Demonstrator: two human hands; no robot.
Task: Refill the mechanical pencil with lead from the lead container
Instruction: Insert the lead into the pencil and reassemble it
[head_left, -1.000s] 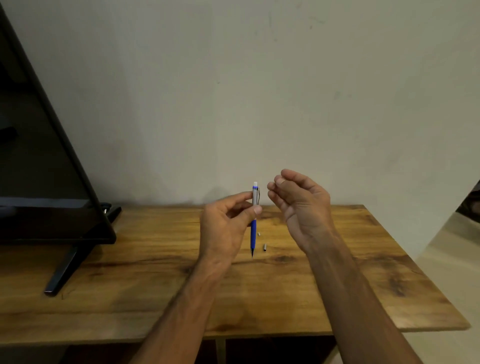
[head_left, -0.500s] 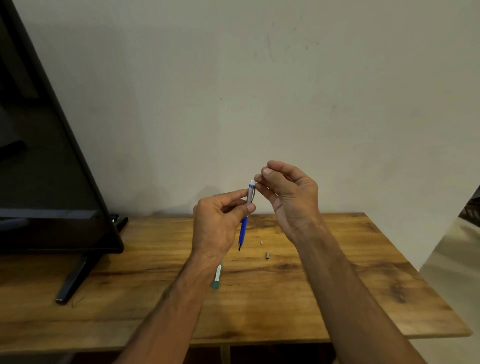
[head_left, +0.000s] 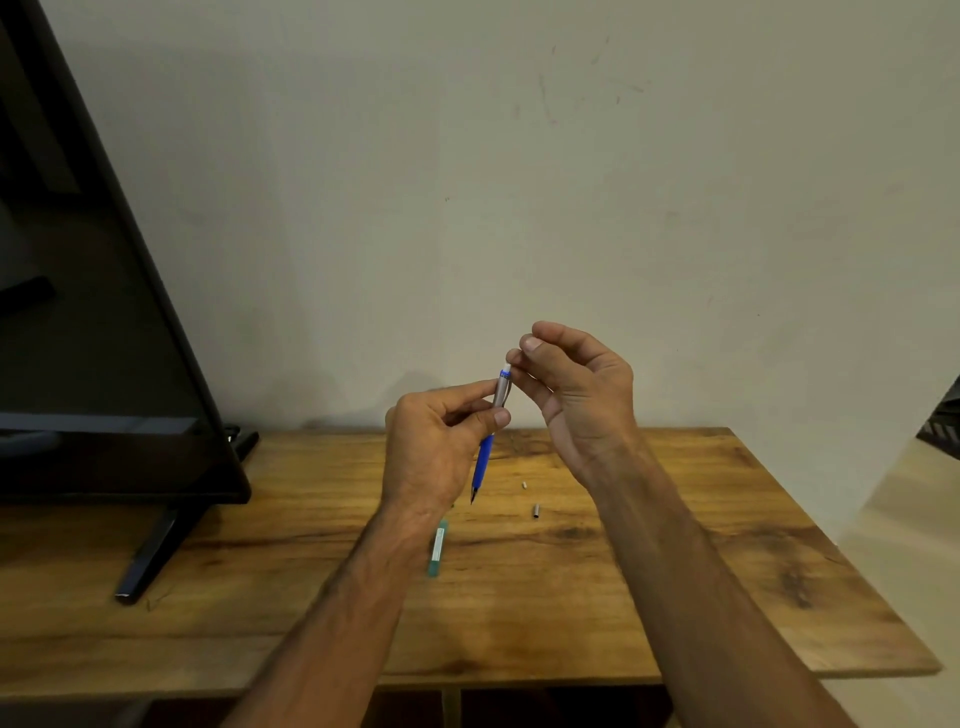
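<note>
Since a second ago, the right hand (head_left: 576, 389) has been brought in from beside the blue and silver mechanical pencil (head_left: 491, 431), and its fingertips (head_left: 530, 345) are now pinched together at the white top end. Whether a lead is held there cannot be told.

The pencil is clamped near its middle by the left hand (head_left: 436, 447), nearly upright, tip down, above the middle of the wooden table (head_left: 727, 597).

A lead could likely be snapped or dropped if it is pushed in at an angle. A slim green lead container (head_left: 437, 545) lies near the table's middle, just beside the left wrist. A small silver cap (head_left: 535, 511) and a tiny pale piece (head_left: 524, 486) lie loose nearby and could be knocked off.

A black flat screen (head_left: 104, 338) is stood at the table's back left corner, against a plain pale wall (head_left: 571, 182).
</note>
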